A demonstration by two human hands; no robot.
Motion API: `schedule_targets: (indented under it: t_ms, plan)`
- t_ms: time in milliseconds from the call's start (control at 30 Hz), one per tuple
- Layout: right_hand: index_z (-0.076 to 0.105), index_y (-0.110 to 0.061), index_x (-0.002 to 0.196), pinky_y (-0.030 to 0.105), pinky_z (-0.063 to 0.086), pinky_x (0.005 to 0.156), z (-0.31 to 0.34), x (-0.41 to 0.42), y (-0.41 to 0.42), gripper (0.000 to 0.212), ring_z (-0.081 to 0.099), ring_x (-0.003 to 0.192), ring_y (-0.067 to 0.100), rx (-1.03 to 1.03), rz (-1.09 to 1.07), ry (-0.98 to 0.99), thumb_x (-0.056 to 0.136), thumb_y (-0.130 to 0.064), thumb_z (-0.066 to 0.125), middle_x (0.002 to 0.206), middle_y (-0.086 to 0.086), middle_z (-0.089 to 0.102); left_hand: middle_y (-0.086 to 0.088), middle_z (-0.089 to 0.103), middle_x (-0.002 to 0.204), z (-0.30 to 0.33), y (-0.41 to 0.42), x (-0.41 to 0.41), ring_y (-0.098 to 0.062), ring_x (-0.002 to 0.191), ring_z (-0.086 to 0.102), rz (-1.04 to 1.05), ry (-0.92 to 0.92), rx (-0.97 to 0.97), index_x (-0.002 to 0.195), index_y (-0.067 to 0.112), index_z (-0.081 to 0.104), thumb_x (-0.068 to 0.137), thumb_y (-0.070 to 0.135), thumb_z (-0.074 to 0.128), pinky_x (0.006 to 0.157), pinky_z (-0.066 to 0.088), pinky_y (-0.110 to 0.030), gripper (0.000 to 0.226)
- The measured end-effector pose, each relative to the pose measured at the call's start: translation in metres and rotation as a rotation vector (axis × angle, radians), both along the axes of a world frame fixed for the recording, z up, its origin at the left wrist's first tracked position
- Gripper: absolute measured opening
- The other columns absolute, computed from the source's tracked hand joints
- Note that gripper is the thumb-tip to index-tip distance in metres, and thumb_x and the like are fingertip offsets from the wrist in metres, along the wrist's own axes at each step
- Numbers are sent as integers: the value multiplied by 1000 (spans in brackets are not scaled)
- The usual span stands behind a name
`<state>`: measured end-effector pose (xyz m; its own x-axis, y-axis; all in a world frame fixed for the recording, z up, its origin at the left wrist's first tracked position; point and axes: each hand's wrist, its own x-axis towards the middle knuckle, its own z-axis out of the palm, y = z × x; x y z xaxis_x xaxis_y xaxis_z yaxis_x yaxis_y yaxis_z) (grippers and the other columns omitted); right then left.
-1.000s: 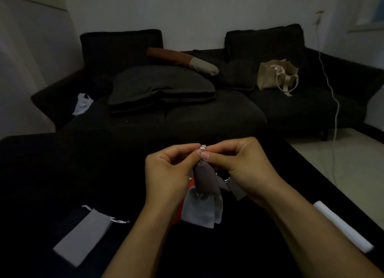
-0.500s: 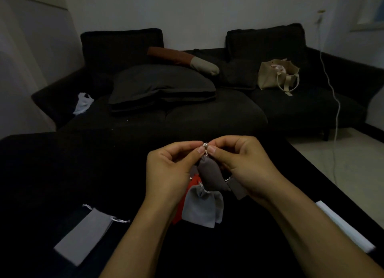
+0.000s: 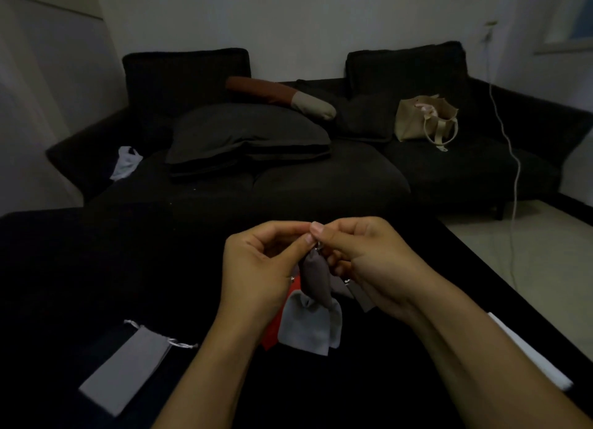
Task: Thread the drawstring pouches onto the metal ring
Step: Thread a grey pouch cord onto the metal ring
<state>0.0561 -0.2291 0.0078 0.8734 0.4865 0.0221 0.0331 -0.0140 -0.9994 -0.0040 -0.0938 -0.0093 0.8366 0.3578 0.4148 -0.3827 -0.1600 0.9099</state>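
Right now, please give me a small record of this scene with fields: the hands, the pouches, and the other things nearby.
left hand: left hand pinches at the top of the hanging bunch
right hand: right hand pinches at the same spot, fingertips meeting the left
metal ring: hidden between the fingertips, hardly visible
hanging pouches: dark grey pouch, light grey pouch, red pouch behind
loose pouch: grey pouch flat on the black table
background: dark sofa, beige bag

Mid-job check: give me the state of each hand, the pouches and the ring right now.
left hand: pinching at the ring, grip closed
right hand: pinching at the ring from the other side
metal ring: mostly hidden between fingertips
brown pouch: hanging from the ring
light grey pouch: hanging below
loose grey pouch: flat on the table, untouched
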Motion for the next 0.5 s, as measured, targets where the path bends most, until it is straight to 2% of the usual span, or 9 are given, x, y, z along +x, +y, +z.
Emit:
schedule_targets:
  t_ms: [133,267,367,500]
  plan:
    - [69,-6,82,20,40,57,0,1,2,18,50,58,7,126,41,203,91,-20,64,68,4,56,-8,77,83,1,1,1,-17,81,75,-24,-5,-64,95,5,71,80,-4,72,69,55,-18,18]
    - [68,-4,83,16,39,51,2,1,-1,11,48,55,7,218,38,480,87,-15,68,64,2,55,2,77,83,6,5,-1,-9,81,75,-40,-22,168,87,13,74,75,-4,75,71,55,-15,22]
    - [67,-2,77,13,38,44,0,1,1,11,45,52,7,269,43,632,82,-12,70,62,4,52,8,77,80,4,5,-2,-3,79,73,38,-65,376,87,17,77,73,-1,79,72,55,-15,22]
    - [65,-3,73,13,39,42,1,3,2,11,46,50,8,332,93,711,70,-12,71,62,4,53,10,77,81,0,3,0,-1,78,73,121,-175,420,89,15,79,75,0,79,72,55,-16,20]
